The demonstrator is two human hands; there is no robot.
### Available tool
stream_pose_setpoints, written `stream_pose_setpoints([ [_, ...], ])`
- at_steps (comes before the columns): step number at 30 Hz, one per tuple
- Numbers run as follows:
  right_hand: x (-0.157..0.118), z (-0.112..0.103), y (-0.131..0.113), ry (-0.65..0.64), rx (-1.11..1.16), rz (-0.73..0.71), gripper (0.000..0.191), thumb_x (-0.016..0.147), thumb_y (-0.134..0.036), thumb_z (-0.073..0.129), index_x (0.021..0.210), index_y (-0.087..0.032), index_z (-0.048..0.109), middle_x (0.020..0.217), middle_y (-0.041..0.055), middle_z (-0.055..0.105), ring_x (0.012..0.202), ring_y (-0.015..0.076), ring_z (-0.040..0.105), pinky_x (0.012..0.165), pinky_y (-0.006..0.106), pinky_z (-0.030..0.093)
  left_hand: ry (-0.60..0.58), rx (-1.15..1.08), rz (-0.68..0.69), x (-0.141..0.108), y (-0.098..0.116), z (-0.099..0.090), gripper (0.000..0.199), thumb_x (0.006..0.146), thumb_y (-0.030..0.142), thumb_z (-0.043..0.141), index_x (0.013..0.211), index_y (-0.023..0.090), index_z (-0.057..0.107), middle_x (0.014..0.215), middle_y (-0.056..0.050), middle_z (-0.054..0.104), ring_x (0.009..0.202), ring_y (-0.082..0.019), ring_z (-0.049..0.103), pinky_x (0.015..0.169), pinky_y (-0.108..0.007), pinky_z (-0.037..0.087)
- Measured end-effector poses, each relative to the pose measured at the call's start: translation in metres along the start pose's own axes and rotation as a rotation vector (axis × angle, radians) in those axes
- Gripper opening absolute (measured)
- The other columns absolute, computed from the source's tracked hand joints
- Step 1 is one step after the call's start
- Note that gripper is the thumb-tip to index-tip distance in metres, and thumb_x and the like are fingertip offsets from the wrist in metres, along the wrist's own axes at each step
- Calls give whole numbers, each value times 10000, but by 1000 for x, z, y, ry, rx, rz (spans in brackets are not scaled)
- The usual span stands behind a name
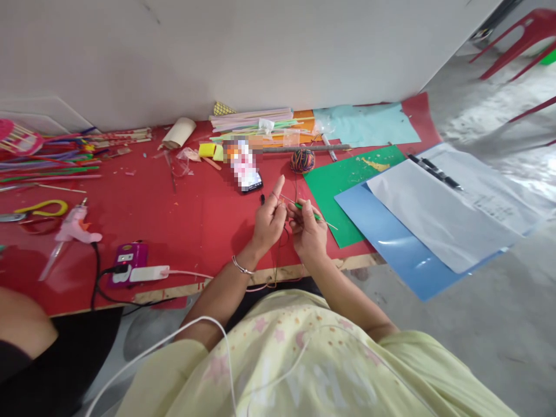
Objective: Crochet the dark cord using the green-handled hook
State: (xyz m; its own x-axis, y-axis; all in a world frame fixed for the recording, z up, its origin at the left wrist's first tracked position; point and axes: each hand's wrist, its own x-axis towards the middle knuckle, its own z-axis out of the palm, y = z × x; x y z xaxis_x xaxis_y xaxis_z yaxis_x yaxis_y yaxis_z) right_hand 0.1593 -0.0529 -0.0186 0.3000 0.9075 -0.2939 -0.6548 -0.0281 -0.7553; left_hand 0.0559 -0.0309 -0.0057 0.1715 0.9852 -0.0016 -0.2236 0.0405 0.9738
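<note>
My right hand (309,229) is closed around a thin crochet hook (317,217) with a green handle, its tip pointing toward my left hand. My left hand (269,223) has its index finger raised, with dark yarn around that finger and the other fingers curled in on the yarn. Between the two hands a strand runs up to a multicoloured yarn ball (302,161) on the red table (208,214). More yarn hangs below my hands at the table's front edge. Any worked piece at the fingertips is too small to make out.
A phone (245,168) lies behind my left hand. Green card (347,197) and a blue folder (403,243) with papers and pens are at the right. At the left are a glue gun (76,226), scissors (41,209) and a purple power adapter (130,260). Another person's limb shows lower left.
</note>
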Motion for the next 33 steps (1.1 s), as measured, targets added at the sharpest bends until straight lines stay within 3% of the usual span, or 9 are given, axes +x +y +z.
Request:
stream_pose_setpoints([
  [2, -2, -1, 3, 2, 17, -12, 408, 754, -537, 876, 984, -226, 748, 870, 7, 825, 723, 124, 760, 575, 199, 579, 87, -6, 54, 2, -4, 2, 797, 920, 204, 583, 1674, 287, 338, 631, 71, 476, 568, -108, 404, 579, -214, 373],
  [5, -4, -3, 6, -14, 41, -29, 380, 754, -504, 884, 998, -239, 764, 897, 1, 830, 756, 123, 762, 608, 200, 589, 95, -124, 12, 6, -5, 3, 819, 886, 200, 576, 1670, 258, 345, 582, 86, 475, 524, -97, 406, 537, -206, 339],
  [9, 0, -9, 3, -31, -11, -110, 338, 750, -483, 889, 964, -246, 778, 853, 2, 824, 731, 127, 750, 639, 222, 596, -35, -263, -104, 10, 3, -4, 814, 848, 207, 580, 1641, 183, 402, 520, 78, 515, 461, -90, 369, 487, -207, 286],
  [14, 10, -24, -7, -99, -108, -169, 337, 739, -494, 903, 936, -251, 779, 807, 5, 809, 687, 137, 736, 614, 248, 574, -210, -463, -262, 11, 13, -16, 802, 799, 207, 591, 1590, 137, 477, 472, 90, 443, 419, -90, 319, 461, -205, 296],
  [20, 23, -40, -24, -198, -215, -200, 315, 686, -459, 951, 862, -248, 798, 814, 21, 802, 732, 179, 748, 639, 309, 598, -253, -458, -354, 12, 19, -20, 769, 770, 195, 580, 1532, 103, 541, 446, 93, 418, 383, -80, 277, 432, -190, 274],
  [24, 31, -46, -48, -368, -433, -299, 226, 712, -408, 941, 841, -262, 827, 839, 27, 809, 742, 188, 738, 679, 340, 614, -292, -437, -348, 12, 20, -24, 750, 761, 188, 583, 1503, 81, 566, 436, 90, 415, 387, -74, 265, 437, -180, 278],
  [29, 35, -47, -75, -498, -568, -265, 201, 646, -280, 981, 779, -293, 831, 872, 25, 813, 882, 238, 758, 857, 414, 633, -358, -412, -387, 12, 22, -30, 735, 736, 195, 576, 1462, 82, 608, 415, 91, 396, 358, -69, 234, 400, -169, 252],
  [33, 37, -48, -78, -529, -547, -218, 213, 671, -339, 970, 817, -254, 840, 858, 51, 813, 800, 216, 757, 771, 374, 631, -403, -430, -413, 12, 22, -33, 723, 730, 179, 581, 1444, 72, 630, 401, 87, 392, 340, -66, 205, 363, -160, 223],
])
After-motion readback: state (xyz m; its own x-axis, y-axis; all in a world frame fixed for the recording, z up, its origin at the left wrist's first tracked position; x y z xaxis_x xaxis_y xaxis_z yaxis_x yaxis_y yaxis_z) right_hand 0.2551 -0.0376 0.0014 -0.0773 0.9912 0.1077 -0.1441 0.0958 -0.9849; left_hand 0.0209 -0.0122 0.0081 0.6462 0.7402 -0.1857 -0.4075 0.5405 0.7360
